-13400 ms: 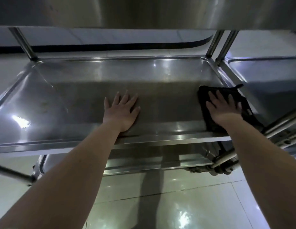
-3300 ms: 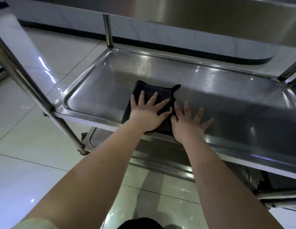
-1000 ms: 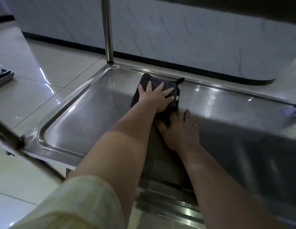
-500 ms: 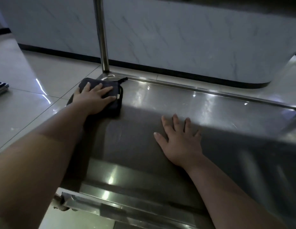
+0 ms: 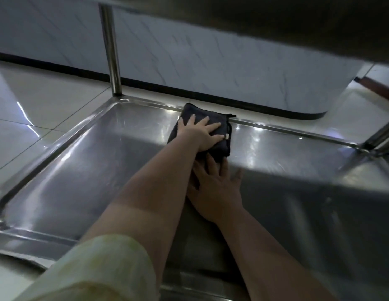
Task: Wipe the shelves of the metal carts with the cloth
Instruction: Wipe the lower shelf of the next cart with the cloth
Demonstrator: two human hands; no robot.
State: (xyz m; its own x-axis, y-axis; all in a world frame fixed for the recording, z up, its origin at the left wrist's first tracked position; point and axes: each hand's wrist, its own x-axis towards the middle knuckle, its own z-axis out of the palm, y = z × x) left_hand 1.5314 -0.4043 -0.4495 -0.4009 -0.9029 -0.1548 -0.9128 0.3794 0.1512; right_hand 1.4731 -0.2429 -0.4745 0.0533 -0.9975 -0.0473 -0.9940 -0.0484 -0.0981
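**Left hand (image 5: 202, 132) is pressing the dark, folded, squarish cloth (image 5: 224, 146) flat against the far rim of the stainless-steel cart shelf (image 5: 80, 170).**

The shelf is stretching wide to both sides of that hand, with the glossy pale tiled floor (image 5: 48, 101) and a marbled grey wall (image 5: 211, 61) lying beyond it. A round steel post (image 5: 111, 51) is rising at the far corner, well to the hand's left. The cloth is sitting directly under the spread fingers, its slightly longer side running away from the person. The right hand (image 5: 217, 187) is lying spread and flat on bare metal just nearer than the left, its fingertips touching the cloth's near edge. The left hand is doing the wiping, and the next stroke is probably heading sideways along the rim.
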